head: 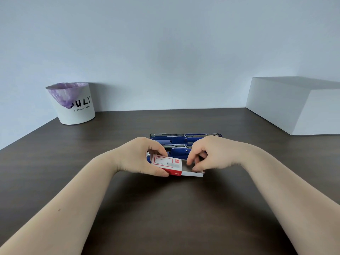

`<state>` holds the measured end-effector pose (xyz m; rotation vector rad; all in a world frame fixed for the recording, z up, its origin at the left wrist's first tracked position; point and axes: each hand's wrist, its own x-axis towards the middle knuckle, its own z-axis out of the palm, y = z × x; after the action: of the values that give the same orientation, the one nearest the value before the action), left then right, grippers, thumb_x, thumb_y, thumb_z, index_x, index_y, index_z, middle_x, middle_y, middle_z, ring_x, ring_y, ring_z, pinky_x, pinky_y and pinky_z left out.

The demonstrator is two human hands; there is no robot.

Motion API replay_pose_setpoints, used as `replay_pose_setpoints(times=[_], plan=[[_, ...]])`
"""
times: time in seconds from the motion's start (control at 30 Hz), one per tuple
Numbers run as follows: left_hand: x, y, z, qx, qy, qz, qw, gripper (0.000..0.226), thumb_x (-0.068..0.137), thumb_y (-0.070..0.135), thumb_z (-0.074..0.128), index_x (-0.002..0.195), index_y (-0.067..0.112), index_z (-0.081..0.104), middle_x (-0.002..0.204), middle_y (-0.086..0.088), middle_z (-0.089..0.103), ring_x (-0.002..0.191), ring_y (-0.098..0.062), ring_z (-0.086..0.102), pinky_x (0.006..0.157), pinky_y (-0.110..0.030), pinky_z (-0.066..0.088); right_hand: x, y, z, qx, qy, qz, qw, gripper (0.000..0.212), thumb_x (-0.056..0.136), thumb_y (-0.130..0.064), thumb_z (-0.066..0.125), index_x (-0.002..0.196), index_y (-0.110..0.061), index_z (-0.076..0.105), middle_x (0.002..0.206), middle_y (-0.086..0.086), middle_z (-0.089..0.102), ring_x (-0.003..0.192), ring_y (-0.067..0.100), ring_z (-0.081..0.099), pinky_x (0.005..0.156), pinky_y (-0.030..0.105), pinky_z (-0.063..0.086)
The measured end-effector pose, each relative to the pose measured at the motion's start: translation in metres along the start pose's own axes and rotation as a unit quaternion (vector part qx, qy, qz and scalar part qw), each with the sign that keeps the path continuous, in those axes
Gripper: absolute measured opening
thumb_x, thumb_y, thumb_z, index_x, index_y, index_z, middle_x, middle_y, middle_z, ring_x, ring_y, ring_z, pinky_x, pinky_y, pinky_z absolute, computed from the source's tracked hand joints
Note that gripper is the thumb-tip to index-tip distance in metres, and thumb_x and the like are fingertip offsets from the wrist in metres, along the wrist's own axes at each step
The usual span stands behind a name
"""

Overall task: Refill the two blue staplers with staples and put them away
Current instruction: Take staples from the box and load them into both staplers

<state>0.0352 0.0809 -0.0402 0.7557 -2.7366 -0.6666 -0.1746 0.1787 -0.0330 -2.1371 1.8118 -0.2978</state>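
Both forearms reach over the bench; left hand clamps the staple box, right hand fingers pinching inside its drawer (lift one strip level). Two open staplers lie just behind.

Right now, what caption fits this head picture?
Left hand holds staple box; right hand reaches into its tray.

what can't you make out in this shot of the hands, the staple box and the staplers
Head view only:
- Inside of the staple box tray: the right hand fingers cover it, so staples cannot be seen.
- Near stapler: mostly hidden behind both hands and the box.
- Far stapler: whether its open channel holds staples is too small to tell.
- Small print on the box: blurred.
- Inside of the white bin: hidden by its rim and the purple liner.
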Motion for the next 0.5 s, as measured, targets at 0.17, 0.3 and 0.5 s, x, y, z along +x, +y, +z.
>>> replay_pose_setpoints(times=[0.17, 0.3, 0.5], plan=[[0.0, 0.0013, -0.0004, 0.02, -0.014, -0.007, 1.0, 0.043, 0.066, 0.042, 0.08, 0.104, 0.025, 0.07, 0.094, 0.017, 0.066, 0.079, 0.009, 0.057, 0.061, -0.002, 0.039, 0.0033, -0.0036, 0.0033, -0.041, 0.011, -0.021, 0.999, 0.008, 0.084, -0.019, 0.063, 0.085, -0.02, 0.071, 0.071, -0.016, 0.052, 0.064, -0.006, 0.05, 0.059, 0.007, 0.037], [0.0, 0.0006, -0.0011, 0.047, -0.039, -0.026, 0.998, 0.045, 0.065, 0.048, 0.079, 0.103, 0.029, 0.067, 0.1, 0.015, 0.067, 0.092, -0.003, 0.061, 0.067, -0.003, 0.043, 0.0019, -0.0019, 0.0008, -0.05, 0.033, -0.024, 0.998, 0.01, 0.088, -0.017, 0.057, 0.082, -0.018, 0.064, 0.074, -0.014, 0.054, 0.066, -0.005, 0.05, 0.063, 0.006, 0.038], [-0.0017, 0.0081, -0.0008, 0.069, -0.057, -0.025, 0.996, 0.046, 0.064, 0.047, 0.08, 0.102, 0.026, 0.067, 0.099, 0.01, 0.065, 0.093, -0.008, 0.059, 0.084, -0.023, 0.05, 0.0062, 0.0046, 0.0007, 0.115, 0.16, 0.027, 0.98, 0.009, 0.094, -0.017, 0.048, 0.086, -0.016, 0.053, 0.088, -0.004, 0.075, 0.064, 0.006, 0.067, 0.074, 0.028, 0.053]])
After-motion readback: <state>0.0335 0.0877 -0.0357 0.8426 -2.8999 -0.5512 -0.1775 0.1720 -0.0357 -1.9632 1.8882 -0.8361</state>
